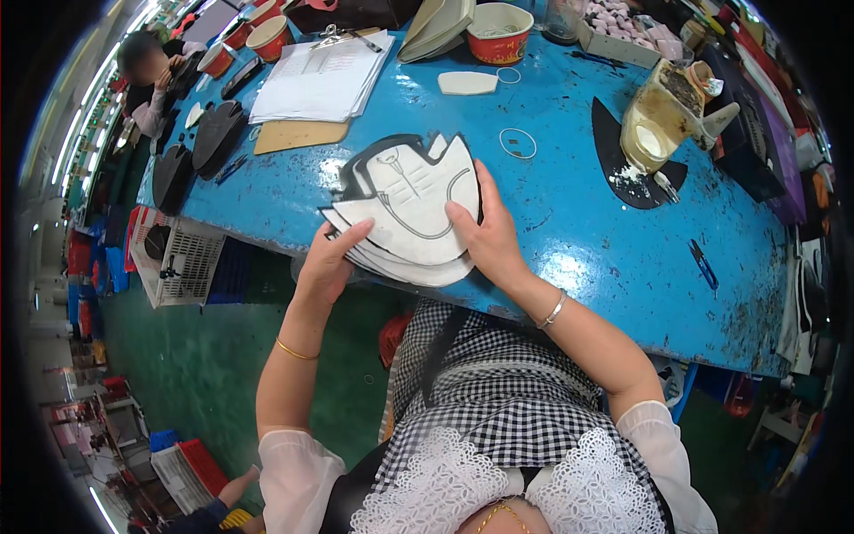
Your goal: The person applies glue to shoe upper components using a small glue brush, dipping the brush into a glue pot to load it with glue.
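Both my hands hold a stack of flat white pieces with black edges (414, 209), shaped like cut shoe uppers, over the front edge of the blue table. The top piece carries curved and straight lines. My left hand (327, 262) grips the stack's lower left edge, thumb on top and fingers mostly hidden beneath. On the right side, my right hand (491, 233) is closed round the edge, its thumb pressed on the top piece. A loose white rubber band (518, 143) lies on the table beyond my right hand.
The blue table (569, 222) bears a clipboard with papers (320, 80), a red tub (500, 36), and dark shoe-shaped pieces (218, 138) at left. At right stand a stained glue container (654, 125) on a black sheet and small blue-handled snips (703, 264). Another person (151, 84) sits far left.
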Action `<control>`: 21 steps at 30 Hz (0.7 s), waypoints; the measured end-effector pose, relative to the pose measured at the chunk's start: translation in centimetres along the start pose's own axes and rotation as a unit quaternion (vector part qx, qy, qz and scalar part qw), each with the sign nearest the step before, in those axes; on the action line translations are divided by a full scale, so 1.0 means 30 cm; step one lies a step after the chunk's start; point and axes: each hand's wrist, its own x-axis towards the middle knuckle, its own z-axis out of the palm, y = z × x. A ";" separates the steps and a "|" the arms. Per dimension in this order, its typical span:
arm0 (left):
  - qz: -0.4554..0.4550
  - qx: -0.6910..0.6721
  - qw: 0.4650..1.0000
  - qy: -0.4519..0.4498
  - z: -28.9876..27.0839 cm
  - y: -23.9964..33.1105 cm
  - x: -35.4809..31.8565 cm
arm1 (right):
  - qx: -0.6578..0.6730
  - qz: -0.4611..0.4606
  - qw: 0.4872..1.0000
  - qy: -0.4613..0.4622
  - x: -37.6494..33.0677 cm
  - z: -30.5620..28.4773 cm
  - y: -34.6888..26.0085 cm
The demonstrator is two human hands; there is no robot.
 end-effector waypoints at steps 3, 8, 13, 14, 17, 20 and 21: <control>0.025 0.112 0.993 -0.020 0.059 0.003 -0.022 | 0.054 0.034 0.998 -0.001 -0.005 -0.016 -0.020; 0.017 -0.103 0.993 -0.050 -0.013 -0.109 -0.100 | 0.015 -0.002 1.000 0.022 -0.007 -0.020 -0.010; 0.198 0.299 0.932 -0.045 0.008 -0.242 -0.164 | -0.007 -0.040 0.999 0.031 0.003 -0.006 0.022; 0.196 0.286 0.938 0.001 0.069 -0.241 -0.164 | -0.007 -0.039 0.999 0.032 -0.001 -0.008 0.020; 0.222 0.214 0.948 0.082 0.215 -0.233 -0.126 | -0.066 -0.093 0.993 0.037 -0.003 -0.024 0.006; 0.251 0.112 0.954 0.119 0.248 -0.234 -0.093 | -0.020 -0.057 0.998 0.019 0.003 -0.050 -0.009; 0.250 0.072 0.958 0.119 0.254 -0.232 -0.083 | 0.016 -0.011 1.000 -0.017 0.004 -0.069 -0.019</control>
